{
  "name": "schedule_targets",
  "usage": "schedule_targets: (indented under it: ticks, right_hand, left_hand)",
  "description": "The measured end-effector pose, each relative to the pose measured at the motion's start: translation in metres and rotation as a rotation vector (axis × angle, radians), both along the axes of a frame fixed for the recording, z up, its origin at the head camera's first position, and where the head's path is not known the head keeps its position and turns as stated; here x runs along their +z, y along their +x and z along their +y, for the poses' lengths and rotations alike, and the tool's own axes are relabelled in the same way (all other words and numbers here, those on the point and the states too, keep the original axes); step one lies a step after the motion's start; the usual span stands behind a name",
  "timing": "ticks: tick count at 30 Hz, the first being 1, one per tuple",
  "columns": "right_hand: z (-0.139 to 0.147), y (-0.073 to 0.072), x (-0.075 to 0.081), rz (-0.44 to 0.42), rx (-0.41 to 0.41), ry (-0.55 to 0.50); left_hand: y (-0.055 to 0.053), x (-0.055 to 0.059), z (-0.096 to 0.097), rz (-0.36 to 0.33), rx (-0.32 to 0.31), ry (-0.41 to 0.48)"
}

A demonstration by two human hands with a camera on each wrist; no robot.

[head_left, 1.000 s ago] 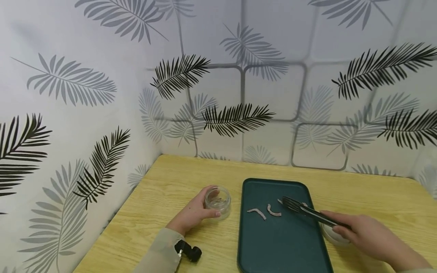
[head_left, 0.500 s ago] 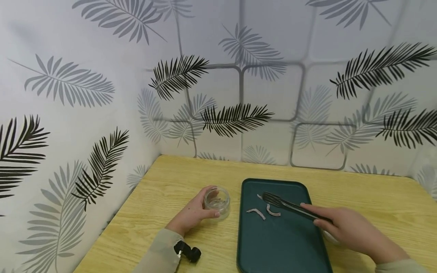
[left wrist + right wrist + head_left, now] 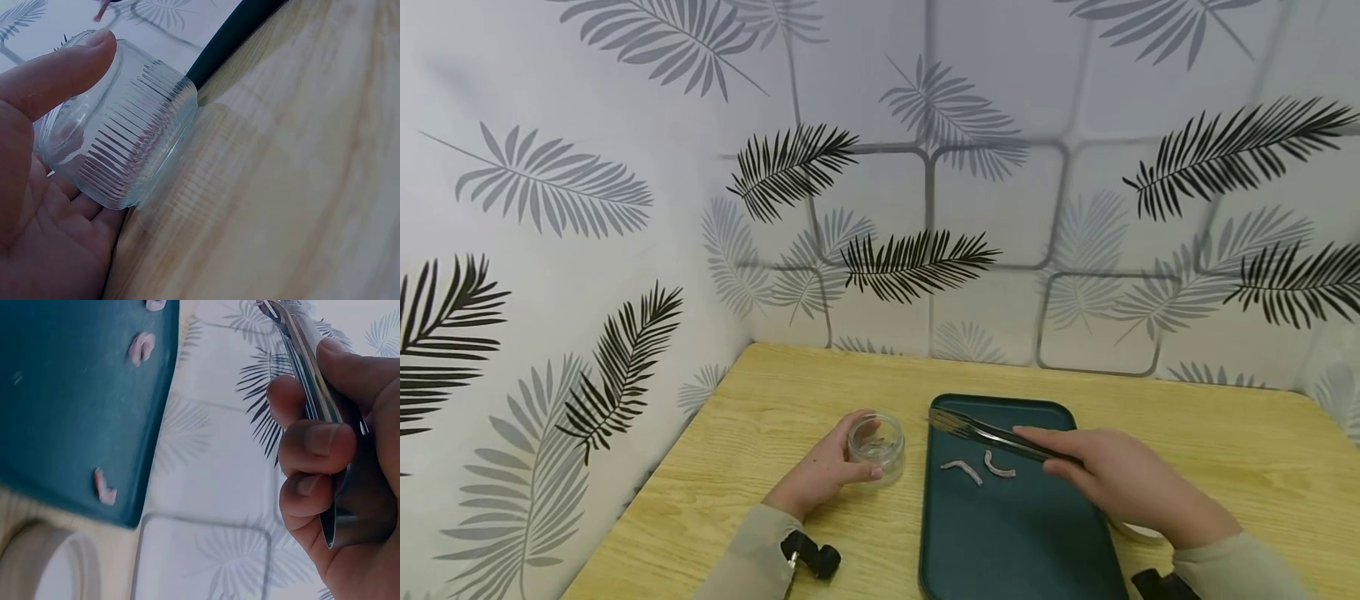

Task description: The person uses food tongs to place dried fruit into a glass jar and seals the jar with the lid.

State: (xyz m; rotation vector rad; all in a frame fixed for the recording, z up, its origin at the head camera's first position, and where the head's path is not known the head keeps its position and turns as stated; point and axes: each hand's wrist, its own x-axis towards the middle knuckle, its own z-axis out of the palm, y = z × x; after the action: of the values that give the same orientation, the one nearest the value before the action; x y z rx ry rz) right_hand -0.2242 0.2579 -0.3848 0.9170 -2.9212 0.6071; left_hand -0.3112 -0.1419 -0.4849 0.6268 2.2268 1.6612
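My left hand (image 3: 820, 473) holds a clear ribbed glass jar (image 3: 877, 450) on the table, thumb and fingers around its side. Pinkish pieces (image 3: 145, 140) show through the jar's lower wall in the left wrist view. In my right hand (image 3: 1123, 479) is a pair of metal tongs (image 3: 1000, 437), its tips above the tray's far left corner, pointing toward the jar. A thin reddish piece (image 3: 102, 9) hangs at the top of the left wrist view. Pale pink curved strips (image 3: 1000, 465) lie on the dark green tray (image 3: 1022, 542); another strip (image 3: 104, 487) lies near the tray's corner, hidden by my right hand in the head view.
A round white bowl (image 3: 50, 565) stands beside the tray's right side, mostly covered by my right hand in the head view. The wooden table (image 3: 820, 379) meets a wall (image 3: 880, 317) with a leaf pattern at the back and left.
My right hand has carried the tongs leftward across the tray toward the jar, a pale strip showing at their tips in the earlier views. The left hand and jar have stayed in place.
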Motion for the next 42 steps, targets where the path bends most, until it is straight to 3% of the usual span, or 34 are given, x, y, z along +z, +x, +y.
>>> schedule_targets:
  ticks: [13, 24, 42]
  right_hand:
    - [-0.036, -0.016, 0.009, 0.069, 0.065, 0.036]
    - [-0.055, -0.021, 0.019, 0.028, 0.09, 0.009]
    - [-0.033, -0.02, 0.012, 0.004, 0.058, 0.034]
  left_hand:
    - [0.0, -0.001, 0.0, 0.006, 0.005, 0.004]
    - [-0.001, 0.002, -0.002, 0.006, 0.005, 0.0]
    - [-0.001, -0.002, 0.0, 0.001, 0.006, -0.003]
